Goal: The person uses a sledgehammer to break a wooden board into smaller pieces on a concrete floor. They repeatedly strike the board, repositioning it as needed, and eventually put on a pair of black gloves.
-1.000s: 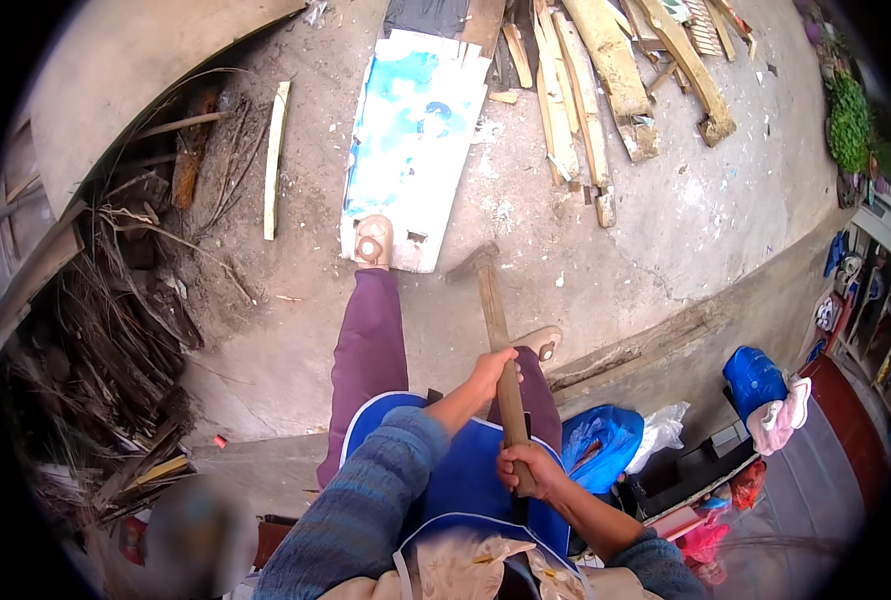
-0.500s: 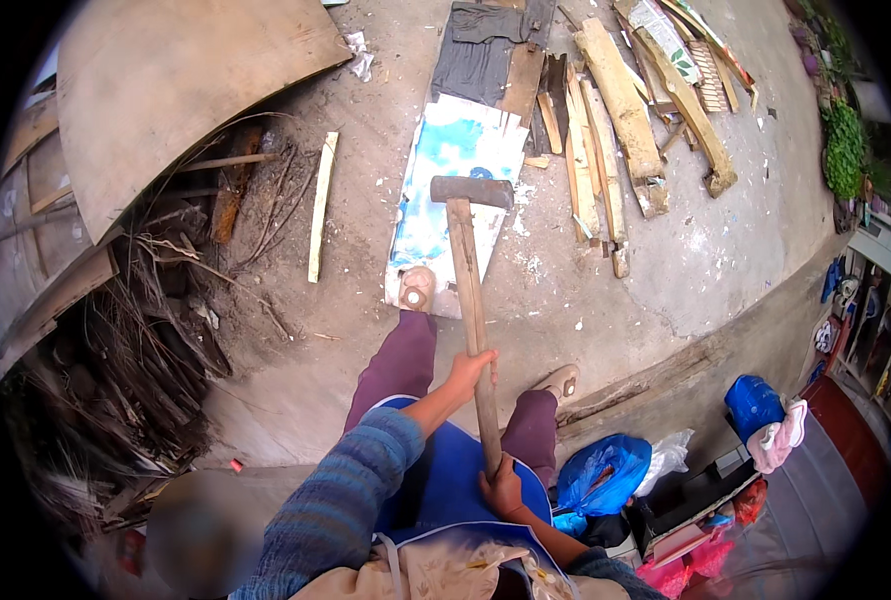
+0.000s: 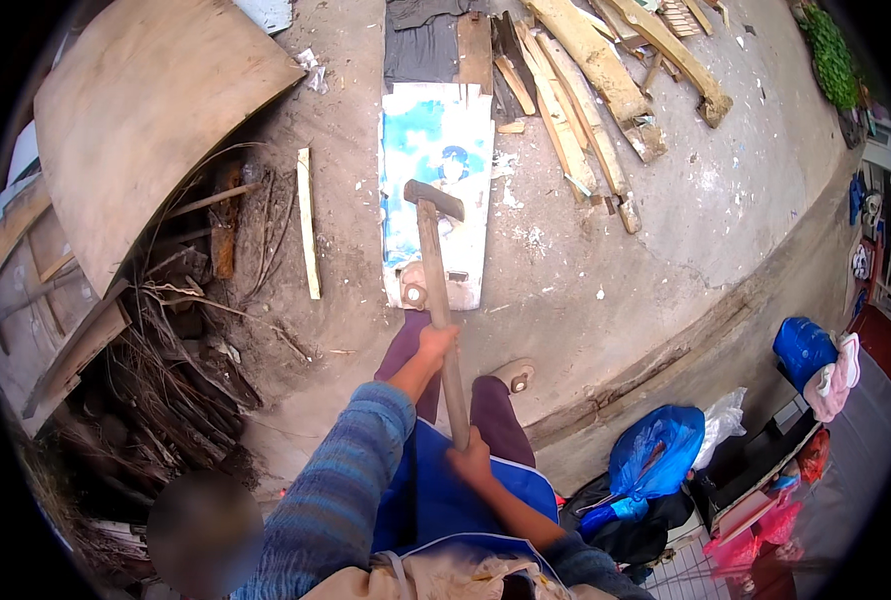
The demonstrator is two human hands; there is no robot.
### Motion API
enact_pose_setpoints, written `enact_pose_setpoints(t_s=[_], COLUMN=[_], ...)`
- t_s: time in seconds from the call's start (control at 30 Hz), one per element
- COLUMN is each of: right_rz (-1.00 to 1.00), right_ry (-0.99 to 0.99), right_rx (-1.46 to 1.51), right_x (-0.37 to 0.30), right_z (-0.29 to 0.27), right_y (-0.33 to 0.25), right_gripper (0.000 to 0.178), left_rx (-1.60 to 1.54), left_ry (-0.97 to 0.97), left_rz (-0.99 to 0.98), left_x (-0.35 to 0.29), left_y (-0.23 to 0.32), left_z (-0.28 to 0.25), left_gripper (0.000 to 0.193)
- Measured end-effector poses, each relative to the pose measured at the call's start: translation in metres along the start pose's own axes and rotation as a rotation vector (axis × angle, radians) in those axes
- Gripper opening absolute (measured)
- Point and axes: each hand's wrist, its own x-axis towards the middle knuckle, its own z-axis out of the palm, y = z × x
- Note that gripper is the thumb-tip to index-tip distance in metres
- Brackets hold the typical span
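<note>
Both my hands hold a sledgehammer with a long wooden handle and a dark metal head. My left hand wraps round the middle of the handle. Closed round its lower end, near my blue apron, is my right hand. The hammer head appears over a flat board printed in blue and white; whether it touches the board, I cannot tell. My left shoe rests on the board's near end, and my right shoe stands on the ground beside it.
Several wooden planks lie at the upper right, and a single pale strip lies left of the board. A large plywood sheet leans over a heap of dark sticks. Blue bags sit at the lower right.
The view has shifted. Within it, the hammer head has moved left, now over the middle of the printed board, and looks more tilted. Both hands keep their hold on the handle.
</note>
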Motion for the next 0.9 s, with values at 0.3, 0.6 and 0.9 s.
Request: enact_pose_setpoints(t_s=[0.3,0.6,0.9], right_rz=[-0.114,0.482,0.42], right_ry=[0.065,-0.743,-0.406], right_rx=[-0.042,1.033,0.095], right_x=[-0.001,-0.074,-0.156], right_z=[-0.036,-0.116,-0.172], right_y=[0.063,-0.017,-0.103], right_gripper=[0.036,0.021,0.032], left_rx=[-0.27,-1.081,-0.413], left_ry=[-0.151,-0.826,-0.38], left_rz=[-0.065,-0.357,-0.287], left_x=[0.001,-0.067,-0.214], left_y=[-0.065,-0.064,-0.062], left_z=[0.019,0.036,0.049], left_gripper=[0.013,0.017,0.022])
